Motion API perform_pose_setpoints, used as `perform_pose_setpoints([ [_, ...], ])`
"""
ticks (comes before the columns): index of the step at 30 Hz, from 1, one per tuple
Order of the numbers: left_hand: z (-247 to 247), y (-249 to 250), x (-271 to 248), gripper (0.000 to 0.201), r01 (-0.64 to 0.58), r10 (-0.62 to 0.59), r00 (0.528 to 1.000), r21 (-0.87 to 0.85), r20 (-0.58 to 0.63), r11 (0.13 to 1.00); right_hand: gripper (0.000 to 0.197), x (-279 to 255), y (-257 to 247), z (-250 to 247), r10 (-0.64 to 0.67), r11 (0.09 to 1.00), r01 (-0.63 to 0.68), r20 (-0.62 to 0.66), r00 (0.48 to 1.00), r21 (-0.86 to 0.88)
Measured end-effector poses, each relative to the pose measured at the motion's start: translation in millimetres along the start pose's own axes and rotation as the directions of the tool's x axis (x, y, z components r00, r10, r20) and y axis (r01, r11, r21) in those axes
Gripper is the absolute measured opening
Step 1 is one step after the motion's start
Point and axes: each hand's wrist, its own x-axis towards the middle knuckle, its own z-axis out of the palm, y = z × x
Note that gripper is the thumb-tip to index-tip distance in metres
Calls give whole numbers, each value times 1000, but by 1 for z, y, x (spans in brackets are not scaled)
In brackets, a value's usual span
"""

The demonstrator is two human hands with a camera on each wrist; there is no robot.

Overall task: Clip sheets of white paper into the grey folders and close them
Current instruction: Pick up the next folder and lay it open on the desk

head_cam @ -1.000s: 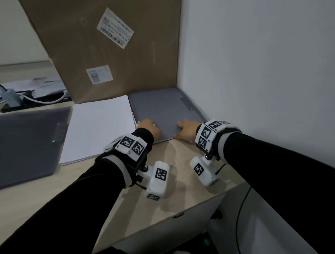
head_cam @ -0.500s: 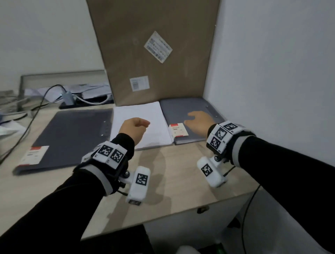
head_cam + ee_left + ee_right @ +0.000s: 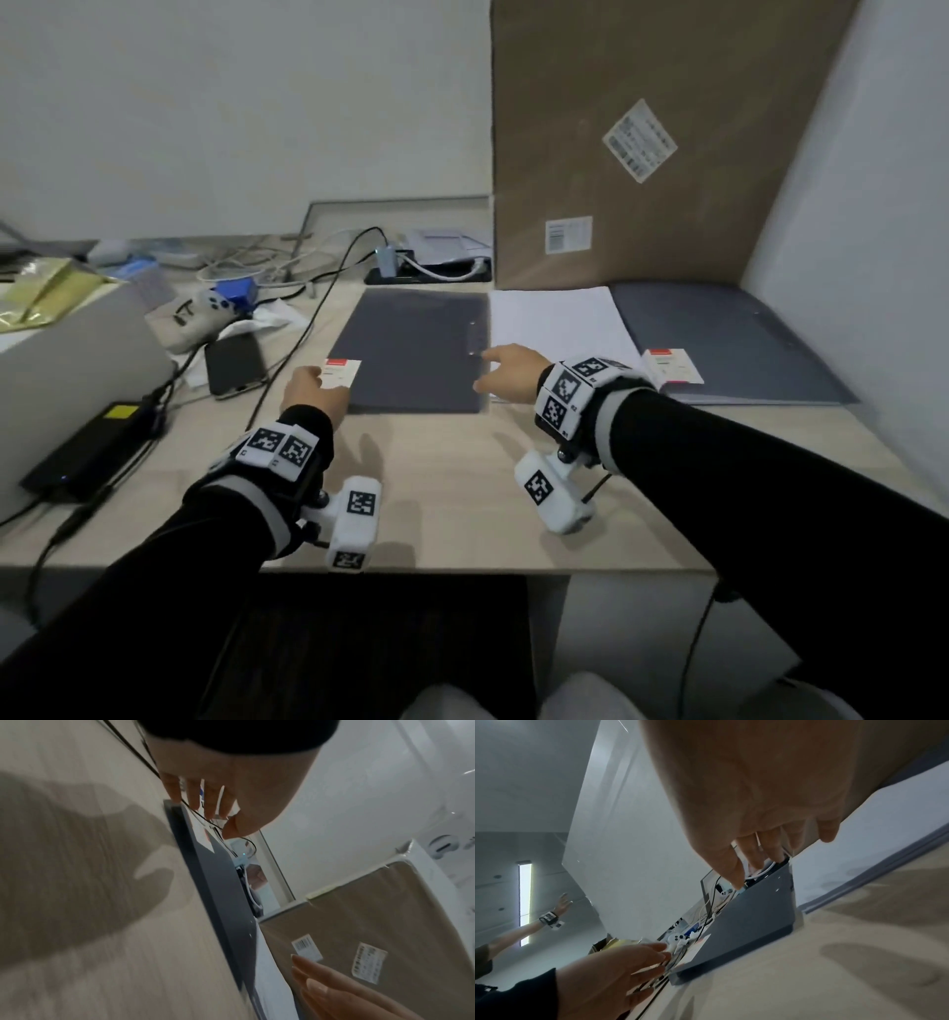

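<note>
A closed grey folder with a red-and-white label lies in the middle of the desk. My left hand hovers at its front left corner, fingers loosely extended and holding nothing, as the left wrist view shows for the hand and folder. My right hand reaches over its front right corner near the clip rivets, fingers relaxed, also empty in the right wrist view. A stack of white paper lies to the right. Beyond it lies a second closed grey folder.
A tall cardboard box leans at the back right against the wall. A phone, a black power adapter, cables and a game controller crowd the left. A light desk runs in front of the folders.
Both hands left the right-hand folder and moved left to the front corners of the middle folder. The head view swung left with them.
</note>
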Motion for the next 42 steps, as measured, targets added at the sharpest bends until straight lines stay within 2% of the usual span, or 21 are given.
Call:
perform_pose_setpoints([
  [4,-8,-8,16,61,116,-115,992,32,-47,993,67,20,-20,23,-8,999,11,88,996,-35],
  [8,-1,-6,34,59,142,-144,989,64,31,988,70,33,-27,38,-1,992,22,176,984,-120],
  [12,-6,-3,54,62,132,-140,984,76,108,988,77,37,-23,43,44,950,49,287,957,-309],
  [14,-11,-4,60,63,138,-145,977,57,155,989,78,35,-19,41,40,945,61,300,953,-320],
  [16,-13,-4,61,50,131,-123,973,-32,197,991,75,34,-16,39,4,969,63,271,963,-238],
  [17,-11,-5,60,37,151,-115,968,-152,221,977,71,33,-15,39,-17,983,59,230,973,-176],
  [18,-9,-4,56,23,194,-118,959,-294,258,936,67,33,-13,38,-33,993,52,173,984,-108],
  [19,-9,-1,50,19,235,-116,951,-423,287,875,63,31,-11,38,-34,999,38,105,994,-39],
  [21,-14,3,34,25,256,-80,948,-593,307,764,60,26,-8,35,-28,995,31,-34,999,99],
  [24,-28,4,4,27,191,17,961,-712,275,676,66,11,-2,23,24,964,23,-174,984,265],
  [27,-46,-4,-33,26,173,96,955,-788,282,590,82,-4,6,11,80,906,-11,-145,986,422],
  [29,-55,-11,-57,23,189,174,928,-817,330,544,86,-21,12,4,63,819,10,-107,992,573],
  [30,-58,-14,-70,22,188,213,912,-819,351,542,80,-30,16,1,36,756,45,-110,993,653],
  [32,-62,-18,-93,20,165,279,882,-804,379,571,51,-55,22,-5,-43,622,147,-154,987,769],
  [34,-58,-17,-117,15,153,311,853,-770,419,619,40,-84,35,-12,-60,552,227,-234,970,802],
  [37,-40,-12,-149,12,146,313,813,-692,491,707,37,-120,65,-20,-18,509,276,-311,950,815],
  [42,6,7,-197,11,105,253,784,-522,567,846,34,-182,129,-29,46,479,250,-308,950,842],
])
